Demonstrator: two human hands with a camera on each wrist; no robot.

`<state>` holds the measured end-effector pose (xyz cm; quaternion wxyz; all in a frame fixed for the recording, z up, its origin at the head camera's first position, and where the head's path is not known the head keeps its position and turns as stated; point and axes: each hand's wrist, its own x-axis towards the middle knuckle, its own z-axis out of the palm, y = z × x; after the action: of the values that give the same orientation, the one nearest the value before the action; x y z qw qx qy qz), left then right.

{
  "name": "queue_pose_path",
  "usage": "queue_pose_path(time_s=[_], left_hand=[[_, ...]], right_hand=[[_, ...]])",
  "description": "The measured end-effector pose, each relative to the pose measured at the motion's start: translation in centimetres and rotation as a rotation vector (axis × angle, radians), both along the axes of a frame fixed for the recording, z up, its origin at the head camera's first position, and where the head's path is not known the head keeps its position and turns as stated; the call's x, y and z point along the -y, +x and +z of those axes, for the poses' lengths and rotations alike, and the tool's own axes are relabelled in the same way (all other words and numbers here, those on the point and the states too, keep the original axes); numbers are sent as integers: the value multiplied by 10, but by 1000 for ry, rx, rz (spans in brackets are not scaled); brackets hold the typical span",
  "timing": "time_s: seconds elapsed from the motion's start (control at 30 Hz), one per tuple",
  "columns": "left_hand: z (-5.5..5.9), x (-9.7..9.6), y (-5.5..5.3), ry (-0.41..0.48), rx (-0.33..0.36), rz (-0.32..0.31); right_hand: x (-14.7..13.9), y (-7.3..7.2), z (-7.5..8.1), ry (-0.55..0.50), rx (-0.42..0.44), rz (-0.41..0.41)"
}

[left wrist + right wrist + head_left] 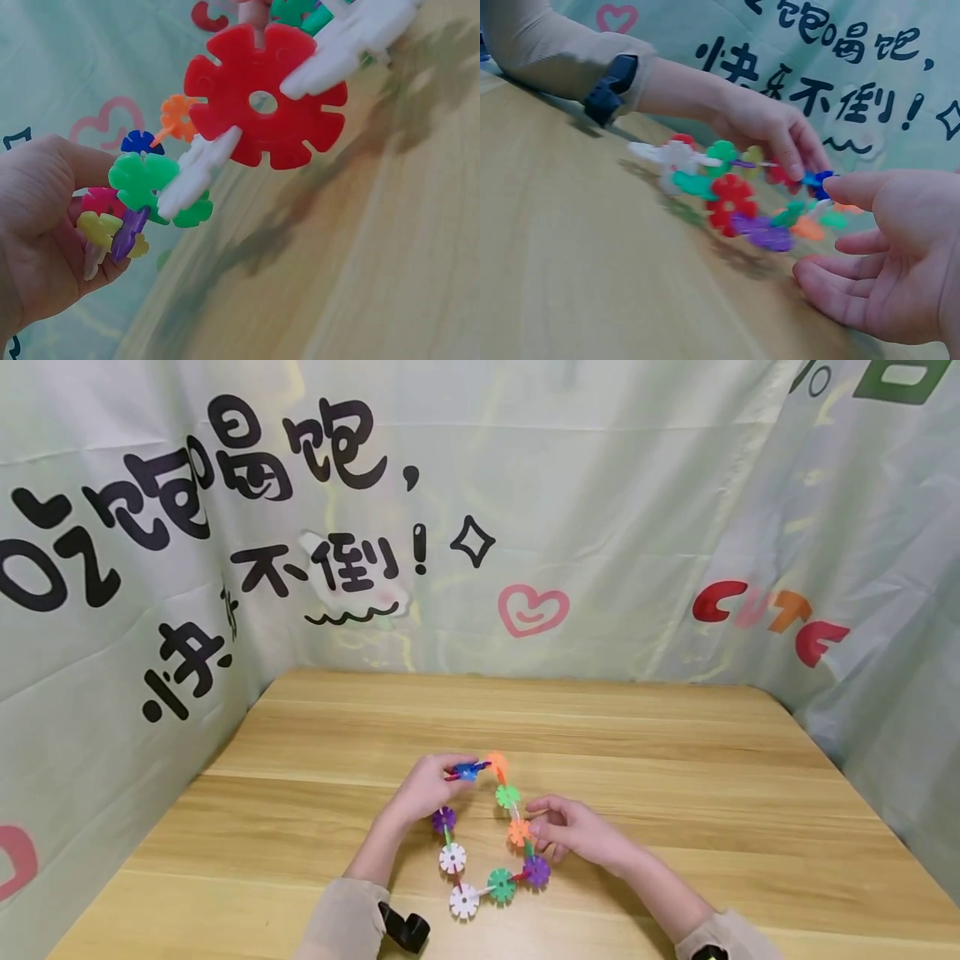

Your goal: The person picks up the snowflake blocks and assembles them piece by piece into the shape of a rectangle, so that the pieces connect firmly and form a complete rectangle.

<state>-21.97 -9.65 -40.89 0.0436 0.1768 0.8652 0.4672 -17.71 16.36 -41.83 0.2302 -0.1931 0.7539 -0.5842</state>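
Note:
A loop of interlocking plastic snowflake discs, in white, green, purple, orange, red and blue, hangs from my left hand [429, 789]. The thumb and fingers of that hand pinch the loop at its far side, by a blue disc [468, 772] and a red one [101, 200]. A large red disc [217, 82] with white discs slotted into its edge fills much of the left wrist view. My right hand [576, 835] is at the loop's right side, near an orange disc [519, 832] and a purple disc [536, 872]. Its thumb and fingers are apart, loosely bent, with nothing gripped between them.
Under the loop lies a wooden tabletop [637, 735], with the loop's shadow on it. A pale printed curtain [600, 527] surrounds the table at the back and sides. A black wrist device [405, 929] sits at the left sleeve.

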Motion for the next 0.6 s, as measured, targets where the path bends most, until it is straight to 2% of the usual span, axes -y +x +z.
queue_pose_path(time_s=[0.13,0.3,0.4,0.6], left_hand=[[0,2,-1,5,-15,36],[0,3,-3,9,-7,68],[0,3,-4,0,-33,87],[-2,4,-5,10,-51,139]], right_hand=[[4,3,-2,11,10,-4],[7,5,-2,69,-18,1],[9,6,-3,89,-25,-2],[13,6,-4,41,6,-57]])
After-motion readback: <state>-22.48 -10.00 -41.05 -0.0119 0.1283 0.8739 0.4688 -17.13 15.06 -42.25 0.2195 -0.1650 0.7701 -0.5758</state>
